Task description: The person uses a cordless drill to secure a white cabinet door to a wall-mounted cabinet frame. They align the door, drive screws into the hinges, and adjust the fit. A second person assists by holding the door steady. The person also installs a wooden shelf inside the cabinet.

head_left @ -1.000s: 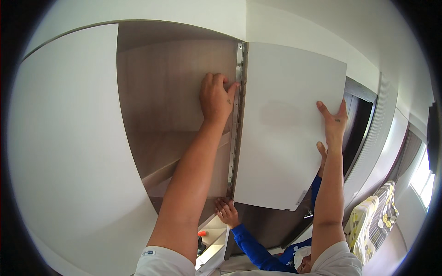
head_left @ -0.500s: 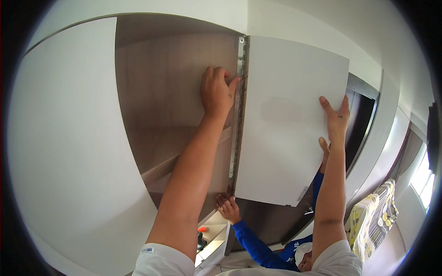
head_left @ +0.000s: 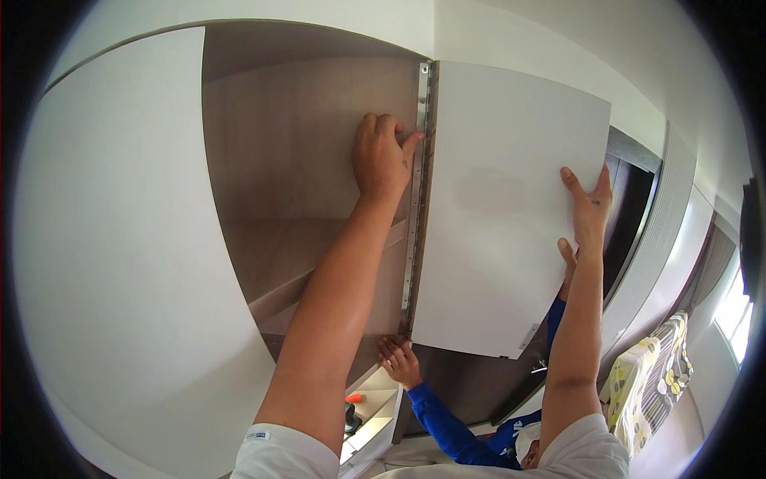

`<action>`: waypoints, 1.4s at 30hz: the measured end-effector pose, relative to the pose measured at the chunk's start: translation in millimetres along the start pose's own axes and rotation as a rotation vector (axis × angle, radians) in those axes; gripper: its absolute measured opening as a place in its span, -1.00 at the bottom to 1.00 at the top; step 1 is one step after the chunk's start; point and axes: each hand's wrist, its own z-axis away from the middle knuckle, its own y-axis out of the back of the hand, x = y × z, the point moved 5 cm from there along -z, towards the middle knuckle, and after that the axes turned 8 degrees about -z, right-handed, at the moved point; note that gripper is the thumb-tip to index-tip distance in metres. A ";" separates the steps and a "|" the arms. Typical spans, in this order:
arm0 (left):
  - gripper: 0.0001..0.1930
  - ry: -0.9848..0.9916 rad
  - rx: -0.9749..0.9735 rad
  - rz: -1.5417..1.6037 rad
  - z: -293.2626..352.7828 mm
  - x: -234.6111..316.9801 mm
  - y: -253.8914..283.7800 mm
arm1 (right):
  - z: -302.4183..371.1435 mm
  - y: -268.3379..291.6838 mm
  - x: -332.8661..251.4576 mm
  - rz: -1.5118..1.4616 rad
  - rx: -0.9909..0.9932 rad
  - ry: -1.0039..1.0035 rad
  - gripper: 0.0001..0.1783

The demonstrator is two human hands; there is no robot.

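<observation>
A white cabinet door (head_left: 495, 215) stands swung out to the right of a brown wood-grain cabinet (head_left: 311, 136). A long metal hinge strip (head_left: 416, 207) runs down between door and cabinet. My left hand (head_left: 384, 156) is at the upper part of the strip, fingers curled, with the thumb against the metal; anything inside the fingers is hidden. My right hand (head_left: 590, 203) grips the door's outer edge, thumb on the white face. Below, a co-worker's hand (head_left: 399, 361) touches the strip's lower end, and the co-worker's other hand (head_left: 567, 254) holds the door edge under mine.
A large white panel (head_left: 136, 239) covers the cabinet's left side. Inside is a shelf (head_left: 287, 291). Under the cabinet, an orange-tipped black tool (head_left: 351, 415) lies in a lit compartment. The co-worker in a blue sleeve (head_left: 447, 427) stands below. Patterned fabric (head_left: 650, 383) hangs at right.
The view has shifted slightly, so door and hands appear a little farther right. Both my hands and the co-worker's keep their places on the strip and door.
</observation>
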 end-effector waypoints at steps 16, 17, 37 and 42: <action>-0.60 0.011 -0.032 -0.012 -1.1 1.3 0.6 | 3.3 -2.1 -4.7 -0.006 0.010 -0.001 -0.31; -0.61 0.012 -0.031 -0.014 -1.2 1.3 1.1 | 2.8 -1.9 -4.0 -0.004 0.007 0.006 -0.31; -0.59 -0.064 0.048 -0.042 -0.5 -4.7 -6.6 | 6.5 19.7 -0.4 0.229 0.031 -0.085 0.07; -0.58 -0.070 0.051 -0.069 1.3 -4.7 -8.8 | 10.8 23.7 5.1 0.236 0.049 -0.122 0.09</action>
